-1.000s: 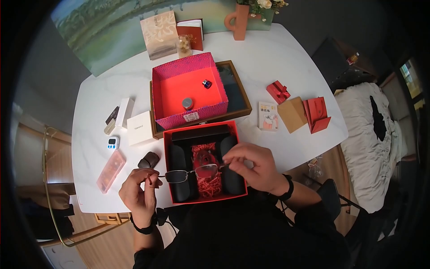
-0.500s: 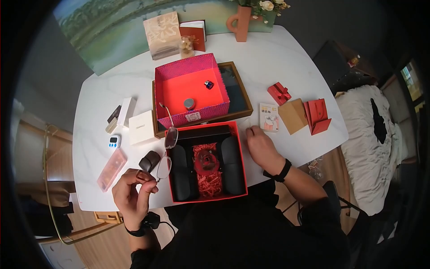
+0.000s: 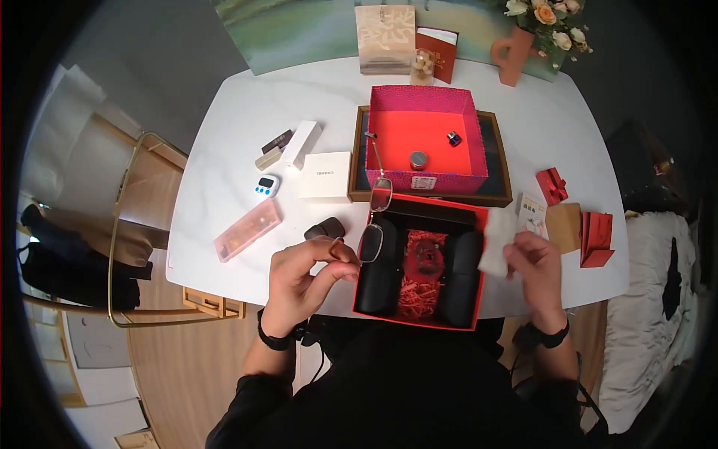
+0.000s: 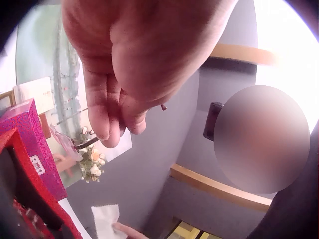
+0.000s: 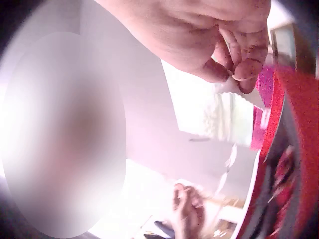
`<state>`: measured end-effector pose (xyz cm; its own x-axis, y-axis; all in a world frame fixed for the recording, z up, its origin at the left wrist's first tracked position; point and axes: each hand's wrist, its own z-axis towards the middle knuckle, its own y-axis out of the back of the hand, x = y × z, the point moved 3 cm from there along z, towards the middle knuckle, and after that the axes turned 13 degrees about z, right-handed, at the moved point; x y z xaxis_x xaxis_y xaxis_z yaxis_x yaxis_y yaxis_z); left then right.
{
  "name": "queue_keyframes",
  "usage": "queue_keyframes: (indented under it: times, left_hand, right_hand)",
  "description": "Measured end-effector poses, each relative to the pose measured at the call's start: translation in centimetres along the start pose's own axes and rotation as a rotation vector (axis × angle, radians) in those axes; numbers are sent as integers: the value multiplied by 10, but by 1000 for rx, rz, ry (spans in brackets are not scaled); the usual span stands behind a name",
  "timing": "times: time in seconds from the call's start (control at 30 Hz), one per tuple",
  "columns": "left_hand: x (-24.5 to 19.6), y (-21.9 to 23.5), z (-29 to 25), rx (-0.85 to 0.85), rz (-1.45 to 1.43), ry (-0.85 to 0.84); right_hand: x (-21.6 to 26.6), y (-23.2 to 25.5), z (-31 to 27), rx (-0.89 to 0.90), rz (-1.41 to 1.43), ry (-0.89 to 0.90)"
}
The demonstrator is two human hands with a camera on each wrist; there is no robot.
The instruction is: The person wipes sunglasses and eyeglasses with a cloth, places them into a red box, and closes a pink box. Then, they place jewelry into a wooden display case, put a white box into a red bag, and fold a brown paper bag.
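My left hand (image 3: 303, 288) pinches one temple of a pair of thin-framed eyeglasses (image 3: 381, 193), whose lenses hang over the left edge of an open red box (image 3: 415, 322). Between the fingertips of my right hand (image 3: 535, 269) is a small white cloth (image 3: 497, 238), held at the box's right side. The left wrist view also shows this cloth (image 4: 105, 219), with a zigzag edge. In the box, a dark red rose (image 3: 426, 260) sits on shredded red paper (image 3: 419, 301) between black rounded cases (image 3: 462, 277).
Behind the red box stands a pink patterned box (image 3: 426, 120) holding two small items. To the left lie a white box (image 3: 327, 176), a timer (image 3: 266, 185), a pink case (image 3: 248, 230) and a dark brown object (image 3: 324, 228). A cardboard packet (image 3: 532, 213) and red bag (image 3: 596, 238) lie right.
My right hand let go of the eyeglasses, reached right to the table and came up with the white cloth. My left hand kept its hold, and the glasses swung upright. The head view shifted left.
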<state>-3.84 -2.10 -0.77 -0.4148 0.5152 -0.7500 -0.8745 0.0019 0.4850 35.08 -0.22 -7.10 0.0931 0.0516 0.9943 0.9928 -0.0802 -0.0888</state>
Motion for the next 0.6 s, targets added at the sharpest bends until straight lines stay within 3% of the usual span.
queue_keyframes:
  times: [0.07, 0.13, 0.2, 0.27, 0.37, 0.6]
  left_hand:
    - [-3, -3, 3, 11, 24, -6]
    - [-9, -9, 5, 1, 43, -58]
    - [-18, -19, 6, 14, 14, -66]
    - [-24, -28, 5, 17, -16, -74]
    - [-34, -39, 5, 25, 157, -207]
    - [-29, -43, 3, 97, 167, -203]
  right_hand:
    - [7, -43, -17, 238, 216, -253]
    - [5, -78, -16, 400, 304, -349]
    - [0, -110, -14, 394, 512, -491]
    - [-14, -125, -9, 425, 539, -512]
    - [-17, -126, -9, 414, 585, -468]
    - [-16, -125, -15, 379, 613, -420]
